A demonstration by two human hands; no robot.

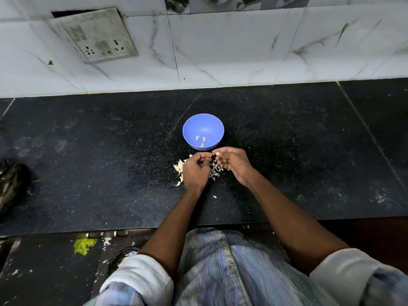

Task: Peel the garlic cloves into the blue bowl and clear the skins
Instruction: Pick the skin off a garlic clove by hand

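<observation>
Bench: black speckled stone bench (pixel 88 151), white marble-pattern tiled wall (pixel 220 51) behind, with a grimy switch-and-socket plate (pixel 95 35).
Bowl: small round blue plastic bowl (pixel 203 131), upright, just beyond the hands; three or so pale peeled garlic cloves (pixel 200 141) lie in its bottom.
Left hand: left hand (pixel 195 171) curled, fingertips pressed together, apparently nipping a shred of skin; the view is too small to be sure.
Right hand: right hand (pixel 231 163) pinching a small pale garlic clove (pixel 218 153) between thumb and fingertips, just short of the bowl's near rim.
Skins: heap of papery white garlic skins (pixel 180 167) on the bench under and between the hands; one stray flake (pixel 214 197) nearer the person.
Step in hand: judged to be stripping the last skin off this clove.
Technique: hold the clove firmly by one end, pull the skin away along its length, keep the work over the heap so scraps fall together, then drop the bare clove in the bowl.
Remaining: skins not yet cleared.
</observation>
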